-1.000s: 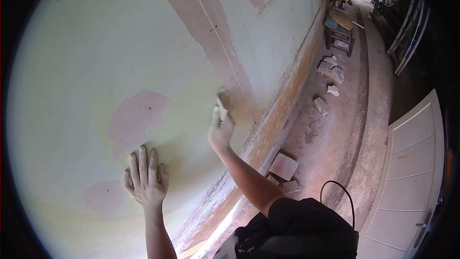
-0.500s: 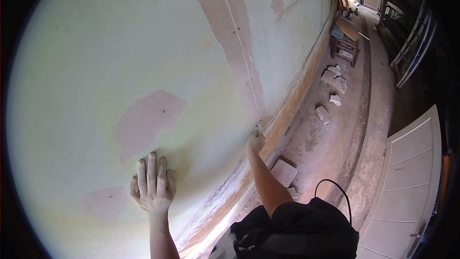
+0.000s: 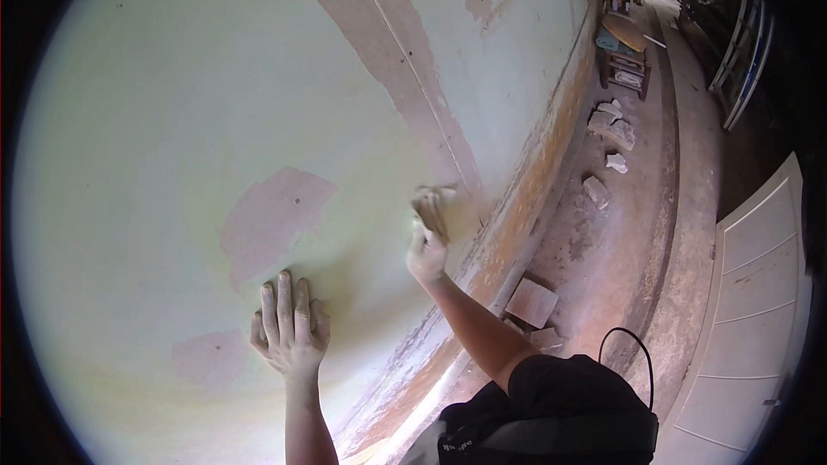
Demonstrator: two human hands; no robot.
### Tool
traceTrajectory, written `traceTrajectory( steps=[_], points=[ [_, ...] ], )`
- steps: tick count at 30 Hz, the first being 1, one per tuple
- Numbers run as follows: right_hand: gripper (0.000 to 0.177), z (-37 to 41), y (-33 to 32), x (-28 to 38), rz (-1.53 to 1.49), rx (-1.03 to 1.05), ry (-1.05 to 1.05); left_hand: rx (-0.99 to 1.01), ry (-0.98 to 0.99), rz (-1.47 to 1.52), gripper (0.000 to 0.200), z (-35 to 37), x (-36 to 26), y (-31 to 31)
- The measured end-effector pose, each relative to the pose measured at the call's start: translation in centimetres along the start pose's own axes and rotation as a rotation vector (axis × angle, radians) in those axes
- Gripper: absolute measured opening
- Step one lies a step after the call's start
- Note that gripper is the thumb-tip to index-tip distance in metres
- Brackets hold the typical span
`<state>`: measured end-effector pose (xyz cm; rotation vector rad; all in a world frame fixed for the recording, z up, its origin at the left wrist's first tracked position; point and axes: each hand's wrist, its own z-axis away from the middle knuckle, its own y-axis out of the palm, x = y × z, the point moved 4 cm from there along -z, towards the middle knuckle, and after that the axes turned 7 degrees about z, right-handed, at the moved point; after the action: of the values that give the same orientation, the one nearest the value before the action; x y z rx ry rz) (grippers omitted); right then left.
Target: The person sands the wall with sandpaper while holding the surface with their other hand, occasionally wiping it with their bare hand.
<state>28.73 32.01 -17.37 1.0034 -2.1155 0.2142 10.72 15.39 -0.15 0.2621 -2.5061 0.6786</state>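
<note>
The right hand (image 3: pixel 426 257) grips a folded sheet (image 3: pixel 433 207), blurred but perhaps sandpaper, against the wall (image 3: pixel 172 120) just beside the lower end of the long pinkish band (image 3: pixel 392 60). The fold probably gives the fingers a firmer edge to pinch and spreads their pressure. The left hand (image 3: pixel 295 336) is open and empty, palm to the wall, well to the left of the band's lower end, likely bracing the leaning body. Its fingers point up, slightly parted; the right forearm slants up and leftward toward the band, fingers curled around the sheet.
</note>
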Motion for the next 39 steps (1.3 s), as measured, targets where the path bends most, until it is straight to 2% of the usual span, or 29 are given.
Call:
traceTrajectory(
  steps=[1, 3, 6, 7, 8, 10, 12, 14, 15, 18, 19, 21, 23, 25, 28, 29, 31, 32, 34, 37, 38, 39],
  points=[
    [0.032, 2.4, -0.9, -3.0, 0.012, -0.007, 0.077, -0.014, 0.009, -0.015, 0.032, 0.0, 0.0, 0.1],
    [0.032, 9.7, -1.7, -10.9, 0.140, 0.101, 0.623, 0.002, 0.022, -0.009, 0.033, 0.3, 0.1, 0.3],
    [0.033, 10.1, -3.5, -7.5, 0.047, 0.178, 0.679, -0.003, 0.046, 0.006, 0.038, 0.1, 0.3, 0.1],
    [0.033, 9.7, -2.9, -5.7, 0.056, 0.100, 0.527, 0.021, 0.047, 0.041, 0.039, 0.0, 0.3, 0.0],
    [0.033, 9.9, -2.3, -4.4, 0.050, 0.108, 0.535, 0.050, 0.050, 0.078, 0.040, 0.1, 0.3, -0.3],
    [0.034, 4.5, -2.5, 3.3, 0.036, 0.031, 0.130, 0.098, 0.039, 0.113, 0.043, -0.1, 0.7, -0.8],
    [0.038, 2.6, -1.6, 7.3, -0.007, 0.104, 0.001, 0.178, 0.099, 0.167, 0.044, -1.1, 1.7, -1.5],
    [0.045, 2.0, -0.9, 10.8, -0.081, 0.183, -0.127, 0.150, 0.069, 0.116, 0.045, -3.0, 3.2, -2.8],
    [0.049, 2.6, 0.3, 11.4, -0.072, 0.302, -0.048, 0.124, 0.037, 0.069, 0.045, -4.0, 4.0, -3.5],
    [0.055, 2.3, 1.2, 12.7, 0.045, 0.405, 0.037, 0.053, 0.017, 0.017, 0.042, -6.6, 6.7, -5.5],
    [0.064, 1.8, 2.1, 11.4, 0.016, 0.473, 0.025, 0.051, 0.005, -0.023, 0.042, -7.2, 7.5, -6.1],
    [0.067, -0.1, 2.8, 8.8, 0.132, 0.437, 0.064, 0.011, 0.027, -0.047, 0.041, -7.3, 8.6, -6.4],
    [0.066, -4.8, 2.9, 6.1, 0.045, 0.181, 0.213, -0.016, 0.044, -0.065, 0.041, -7.1, 9.1, -6.1],
    [0.069, -7.8, 4.0, 0.8, -0.006, 0.080, 0.524, -0.033, 0.043, -0.051, 0.038, -6.9, 8.4, -5.5],
    [0.072, -8.1, 4.3, -0.1, 0.002, 0.083, 0.486, -0.037, 0.029, -0.077, 0.037, -6.9, 8.3, -5.5],
    [0.072, -6.8, 4.1, 1.7, -0.014, 0.120, 0.385, -0.030, 0.014, -0.079, 0.037, -7.0, 8.3, -5.3],
    [0.069, -1.9, 3.1, 7.1, -0.015, 0.255, 0.265, -0.028, 0.020, -0.091, 0.037, -6.8, 8.4, -5.4],
    [0.071, 1.9, 3.1, 9.2, -0.020, 0.305, 0.090, -0.021, 0.011, -0.101, 0.037, -6.7, 8.5, -5.4],
    [0.068, 9.0, 2.5, 11.8, 0.058, 0.411, 0.020, -0.035, 0.028, -0.089, 0.035, -6.6, 8.5, -5.5],
    [0.068, 8.4, 2.5, 10.2, 0.026, 0.433, -0.056, -0.057, 0.033, -0.067, 0.032, -6.4, 8.8, -5.5],
    [0.067, 6.9, 3.1, 8.8, -0.033, 0.379, 0.106, -0.061, 0.038, -0.070, 0.032, -6.4, 9.0, -5.3],
    [0.066, 3.7, 2.8, 8.3, -0.065, 0.333, 0.154, -0.042, 0.039, -0.062, 0.035, -6.2, 9.1, -5.1]
  ],
)
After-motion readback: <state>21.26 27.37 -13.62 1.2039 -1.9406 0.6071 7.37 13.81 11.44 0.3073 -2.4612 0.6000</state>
